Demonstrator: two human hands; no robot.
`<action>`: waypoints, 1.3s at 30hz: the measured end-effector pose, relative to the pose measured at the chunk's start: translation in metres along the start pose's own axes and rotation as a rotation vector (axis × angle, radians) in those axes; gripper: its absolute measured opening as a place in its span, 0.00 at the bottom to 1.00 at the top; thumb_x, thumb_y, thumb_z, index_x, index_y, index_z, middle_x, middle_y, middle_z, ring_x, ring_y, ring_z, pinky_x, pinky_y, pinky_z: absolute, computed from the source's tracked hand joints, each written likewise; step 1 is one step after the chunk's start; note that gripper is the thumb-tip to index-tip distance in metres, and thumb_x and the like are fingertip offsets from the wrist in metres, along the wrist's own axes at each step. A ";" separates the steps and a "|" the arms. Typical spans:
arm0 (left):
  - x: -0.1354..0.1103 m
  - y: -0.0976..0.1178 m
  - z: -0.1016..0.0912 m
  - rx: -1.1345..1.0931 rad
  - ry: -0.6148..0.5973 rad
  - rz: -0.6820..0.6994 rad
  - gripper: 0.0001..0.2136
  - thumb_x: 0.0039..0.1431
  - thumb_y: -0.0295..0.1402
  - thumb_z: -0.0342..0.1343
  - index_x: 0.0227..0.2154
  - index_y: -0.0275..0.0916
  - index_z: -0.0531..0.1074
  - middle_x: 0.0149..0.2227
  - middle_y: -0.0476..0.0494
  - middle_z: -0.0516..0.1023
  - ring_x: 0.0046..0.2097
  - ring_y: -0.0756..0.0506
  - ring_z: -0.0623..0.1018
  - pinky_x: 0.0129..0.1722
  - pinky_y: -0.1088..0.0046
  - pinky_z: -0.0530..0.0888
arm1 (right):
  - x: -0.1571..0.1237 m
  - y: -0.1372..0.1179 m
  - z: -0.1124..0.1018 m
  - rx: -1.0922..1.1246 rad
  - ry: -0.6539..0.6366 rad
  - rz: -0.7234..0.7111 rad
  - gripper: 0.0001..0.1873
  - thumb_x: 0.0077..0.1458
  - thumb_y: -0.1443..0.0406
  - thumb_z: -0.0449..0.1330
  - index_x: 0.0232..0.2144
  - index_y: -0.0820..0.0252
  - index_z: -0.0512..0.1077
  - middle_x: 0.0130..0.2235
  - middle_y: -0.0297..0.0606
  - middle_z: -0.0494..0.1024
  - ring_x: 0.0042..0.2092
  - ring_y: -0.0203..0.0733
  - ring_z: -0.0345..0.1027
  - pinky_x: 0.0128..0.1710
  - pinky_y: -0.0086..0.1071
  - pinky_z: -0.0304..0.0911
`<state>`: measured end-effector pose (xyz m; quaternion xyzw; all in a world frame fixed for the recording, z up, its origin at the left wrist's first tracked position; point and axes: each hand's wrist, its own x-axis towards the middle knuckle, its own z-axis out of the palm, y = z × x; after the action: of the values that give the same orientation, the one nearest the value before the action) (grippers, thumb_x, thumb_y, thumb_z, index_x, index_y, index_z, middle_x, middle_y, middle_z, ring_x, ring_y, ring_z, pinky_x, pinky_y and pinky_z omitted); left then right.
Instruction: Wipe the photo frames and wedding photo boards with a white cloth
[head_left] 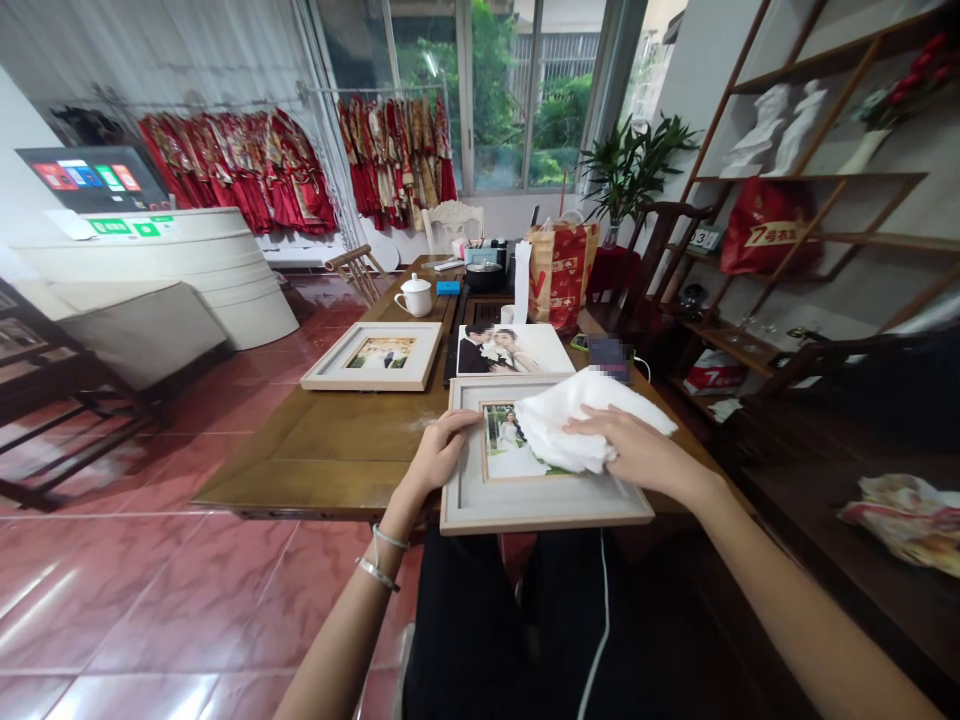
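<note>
A framed photo (480, 505) with a pale wooden edge lies at the near edge of the table, partly over my lap. My left hand (442, 447) grips its left side, fingers curled over the rim. Pressed on a bunched white cloth (592, 405), my right hand (616, 440) holds it against the upper right of the picture. The cloth hides part of the photo, where a figure in white shows on the left. Just behind lies a wedding picture (514, 350) of a couple. A second framed photo (373, 358) rests flat farther left.
On the wooden table (300, 450) stand a white lidded cup (415, 296), a blue box (448, 288), a dark pot (484, 276) and a red paper bag (564, 272). A phone (611, 355) lies at the right. A white cable (602, 620) hangs before my legs.
</note>
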<state>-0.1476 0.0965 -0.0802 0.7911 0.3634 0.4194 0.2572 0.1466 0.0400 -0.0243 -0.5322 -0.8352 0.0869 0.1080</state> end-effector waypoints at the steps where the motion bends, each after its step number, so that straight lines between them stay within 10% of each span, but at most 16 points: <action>1: 0.000 0.000 0.000 -0.006 0.011 -0.004 0.18 0.54 0.22 0.45 0.43 0.39 0.74 0.47 0.42 0.75 0.51 0.42 0.72 0.53 0.61 0.67 | -0.011 -0.002 -0.004 0.029 -0.022 0.001 0.34 0.42 0.78 0.50 0.51 0.53 0.69 0.55 0.34 0.69 0.61 0.45 0.52 0.60 0.43 0.48; 7: 0.001 -0.003 0.002 -0.032 0.040 -0.033 0.17 0.53 0.22 0.46 0.42 0.39 0.74 0.46 0.43 0.76 0.51 0.43 0.72 0.55 0.60 0.66 | -0.035 0.003 -0.029 0.163 -0.146 -0.022 0.32 0.42 0.77 0.50 0.48 0.46 0.71 0.55 0.28 0.70 0.58 0.45 0.60 0.57 0.38 0.54; 18: 0.001 -0.010 -0.003 0.036 -0.128 0.039 0.22 0.56 0.25 0.46 0.55 0.41 0.65 0.60 0.40 0.62 0.62 0.40 0.58 0.62 0.53 0.51 | 0.058 0.001 -0.002 -0.167 0.125 0.093 0.27 0.48 0.75 0.52 0.52 0.64 0.68 0.54 0.47 0.70 0.59 0.52 0.57 0.56 0.43 0.54; 26: 0.000 -0.013 -0.001 0.040 -0.121 0.046 0.21 0.60 0.27 0.43 0.55 0.41 0.64 0.60 0.41 0.62 0.62 0.41 0.58 0.62 0.55 0.51 | -0.012 -0.048 -0.001 0.073 -0.113 -0.167 0.30 0.46 0.77 0.51 0.52 0.56 0.68 0.55 0.38 0.70 0.59 0.44 0.57 0.59 0.38 0.50; 31: -0.001 -0.014 -0.001 0.029 -0.128 0.060 0.21 0.60 0.27 0.42 0.56 0.41 0.64 0.60 0.41 0.63 0.62 0.42 0.58 0.62 0.54 0.52 | -0.036 -0.040 -0.024 0.136 -0.151 -0.093 0.28 0.47 0.76 0.51 0.49 0.51 0.71 0.53 0.35 0.72 0.55 0.46 0.63 0.54 0.37 0.57; 39: -0.001 -0.018 -0.001 -0.001 -0.114 0.054 0.21 0.60 0.26 0.42 0.56 0.41 0.64 0.60 0.43 0.63 0.62 0.42 0.58 0.62 0.55 0.53 | 0.037 0.002 -0.009 -0.187 0.116 0.171 0.29 0.48 0.76 0.50 0.53 0.59 0.68 0.54 0.41 0.70 0.59 0.51 0.57 0.55 0.42 0.55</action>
<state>-0.1549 0.1067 -0.0929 0.8231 0.3267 0.3806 0.2664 0.1357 0.0747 -0.0130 -0.6133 -0.7836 -0.0134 0.0981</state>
